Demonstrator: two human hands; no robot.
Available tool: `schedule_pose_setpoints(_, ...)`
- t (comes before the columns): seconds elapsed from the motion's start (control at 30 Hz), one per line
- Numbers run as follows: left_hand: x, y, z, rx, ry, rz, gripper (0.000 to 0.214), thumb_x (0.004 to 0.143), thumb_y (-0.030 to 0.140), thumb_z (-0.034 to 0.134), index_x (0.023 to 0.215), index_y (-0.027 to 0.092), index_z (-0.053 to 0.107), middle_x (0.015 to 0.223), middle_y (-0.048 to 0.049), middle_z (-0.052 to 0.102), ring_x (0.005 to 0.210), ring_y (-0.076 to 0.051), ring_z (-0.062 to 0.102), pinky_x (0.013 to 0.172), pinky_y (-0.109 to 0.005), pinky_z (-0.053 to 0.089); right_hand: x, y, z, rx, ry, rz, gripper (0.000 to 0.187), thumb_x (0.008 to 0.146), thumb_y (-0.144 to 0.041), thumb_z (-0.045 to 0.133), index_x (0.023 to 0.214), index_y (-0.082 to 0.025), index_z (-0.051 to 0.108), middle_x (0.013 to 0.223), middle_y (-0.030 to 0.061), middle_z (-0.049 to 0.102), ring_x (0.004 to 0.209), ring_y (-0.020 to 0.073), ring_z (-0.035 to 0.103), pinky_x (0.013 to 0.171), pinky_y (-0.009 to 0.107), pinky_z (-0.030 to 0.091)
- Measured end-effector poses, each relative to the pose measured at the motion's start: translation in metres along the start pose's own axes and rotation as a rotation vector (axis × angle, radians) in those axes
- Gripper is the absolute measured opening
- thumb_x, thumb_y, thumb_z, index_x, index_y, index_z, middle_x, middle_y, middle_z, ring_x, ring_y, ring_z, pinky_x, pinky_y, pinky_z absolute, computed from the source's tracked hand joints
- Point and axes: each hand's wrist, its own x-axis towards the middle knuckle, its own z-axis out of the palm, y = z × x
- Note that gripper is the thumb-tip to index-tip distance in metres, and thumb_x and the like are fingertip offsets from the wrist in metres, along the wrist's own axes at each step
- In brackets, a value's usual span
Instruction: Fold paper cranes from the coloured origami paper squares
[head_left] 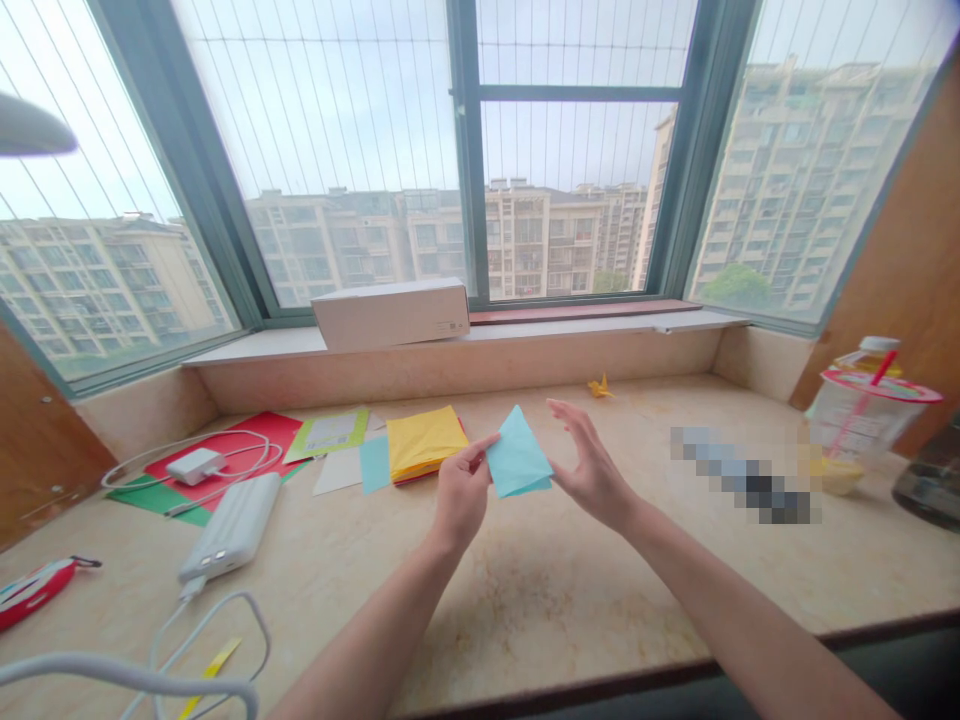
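Note:
I hold a folded light blue paper (516, 458) up above the stone counter (525, 590). My left hand (461, 492) pinches its left edge between thumb and fingers. My right hand (592, 468) is open, fingers stretched out, its palm beside the paper's right edge. Just beyond the hands lies a stack of coloured paper with a yellow sheet (424, 442) on top. A small yellow folded paper figure (599, 386) sits farther back on the counter.
At the left lie red and green sheets (225, 450), a white charger (195, 465) with cable, a white power bank (232, 525) and a red case (34, 592). A white box (390, 313) rests on the sill. A lidded plastic cup with straw (862, 415) stands at right.

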Motion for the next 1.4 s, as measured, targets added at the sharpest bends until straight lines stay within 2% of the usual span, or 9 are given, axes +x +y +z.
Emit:
schedule_pose_setpoints(0.17, -0.001, -0.006, 0.002, 0.041, -0.009, 0.028, 0.039, 0.078, 0.026, 0.067, 0.114, 0.013, 0.070, 0.096, -0.0082, 0.076, 0.088, -0.023, 0.070, 0.083, -0.035, 0.054, -0.002, -0.015, -0.002, -0.149, -0.170, -0.217, 0.044, 0.087, -0.031, 0.065, 0.130, -0.032, 0.056, 0.146, 0.0110, 0.042, 0.132, 0.0302, 0.043, 0.103, 0.047, 0.038)
schedule_pose_setpoints(0.27, -0.004, 0.000, 0.005, -0.126, -0.062, -0.011, 0.044, 0.080, 0.032, 0.066, 0.119, 0.012, 0.066, 0.098, -0.0089, 0.075, 0.090, -0.022, 0.069, 0.086, -0.037, 0.054, -0.003, -0.017, -0.002, -0.183, -0.179, -0.232, 0.024, 0.089, -0.028, 0.063, 0.113, -0.033, 0.069, 0.139, 0.0088, 0.051, 0.126, 0.0287, 0.049, 0.099, 0.045, 0.039)
schedule_pose_setpoints(0.4, -0.005, 0.005, 0.007, -0.267, -0.056, -0.048, 0.039, 0.082, 0.039, 0.067, 0.110, 0.012, 0.068, 0.098, -0.0097, 0.074, 0.088, -0.020, 0.070, 0.087, -0.038, 0.055, -0.003, -0.015, -0.002, -0.148, -0.141, -0.201, 0.021, 0.092, -0.025, 0.060, 0.107, -0.034, 0.072, 0.136, 0.0078, 0.053, 0.124, 0.0268, 0.050, 0.098, 0.045, 0.038)
schedule_pose_setpoints(0.53, -0.003, 0.005, 0.008, -0.195, -0.024, -0.009, 0.032, 0.075, 0.030, 0.075, 0.102, 0.014, 0.071, 0.085, -0.0048, 0.073, 0.080, -0.016, 0.068, 0.083, -0.033, 0.057, -0.002, -0.017, 0.002, -0.048, -0.097, -0.118, 0.015, 0.092, -0.029, 0.060, 0.097, -0.029, 0.074, 0.129, 0.0088, 0.058, 0.121, 0.0262, 0.052, 0.100, 0.047, 0.038)
schedule_pose_setpoints(0.67, -0.006, 0.007, 0.009, -0.106, -0.097, 0.072, 0.021, 0.077, 0.029, 0.072, 0.093, 0.015, 0.074, 0.082, -0.0047, 0.072, 0.077, -0.016, 0.068, 0.079, -0.033, 0.058, -0.001, -0.018, 0.006, 0.141, 0.032, 0.053, 0.018, 0.091, -0.034, 0.061, 0.085, -0.022, 0.073, 0.124, 0.0113, 0.059, 0.115, 0.0253, 0.057, 0.096, 0.042, 0.045)
schedule_pose_setpoints(0.87, -0.012, 0.010, 0.011, -0.011, -0.187, 0.167, 0.019, 0.080, 0.029, 0.070, 0.093, 0.016, 0.074, 0.095, -0.0070, 0.070, 0.081, -0.018, 0.069, 0.077, -0.033, 0.059, 0.004, -0.018, 0.005, 0.326, 0.070, 0.299, 0.024, 0.088, -0.040, 0.062, 0.083, -0.019, 0.073, 0.090, 0.0067, 0.071, 0.087, 0.0216, 0.065, 0.080, 0.035, 0.050)
schedule_pose_setpoints(1.03, -0.011, 0.006, 0.012, 0.001, -0.149, 0.169, 0.017, 0.080, 0.028, 0.071, 0.091, 0.015, 0.069, 0.080, -0.0040, 0.071, 0.072, -0.016, 0.069, 0.071, -0.028, 0.056, 0.005, -0.015, 0.010, 0.541, 0.156, 0.473, 0.028, 0.077, -0.042, 0.074, 0.090, -0.018, 0.067, 0.084, 0.0058, 0.071, 0.078, 0.0212, 0.066, 0.072, 0.034, 0.052)
schedule_pose_setpoints(1.23, -0.013, 0.013, 0.012, -0.127, -0.164, 0.060, 0.053, 0.076, 0.030, 0.076, 0.120, 0.022, 0.049, 0.079, 0.0003, 0.071, 0.070, -0.016, 0.070, 0.072, -0.029, 0.055, 0.003, -0.015, 0.015, 0.627, 0.206, 0.441, 0.035, 0.075, -0.038, 0.076, 0.102, -0.021, 0.062, 0.074, -0.0004, 0.066, 0.070, 0.0171, 0.064, 0.066, 0.030, 0.053)
schedule_pose_setpoints(1.4, -0.012, 0.013, 0.012, -0.046, -0.318, -0.031, 0.031, 0.081, 0.040, 0.070, 0.094, 0.012, 0.066, 0.077, -0.0077, 0.072, 0.066, -0.019, 0.070, 0.065, -0.030, 0.057, -0.001, -0.019, 0.016, 0.570, 0.184, 0.411, 0.033, 0.074, -0.036, 0.077, 0.100, -0.022, 0.064, 0.074, -0.0004, 0.065, 0.069, 0.0166, 0.065, 0.058, 0.026, 0.050)
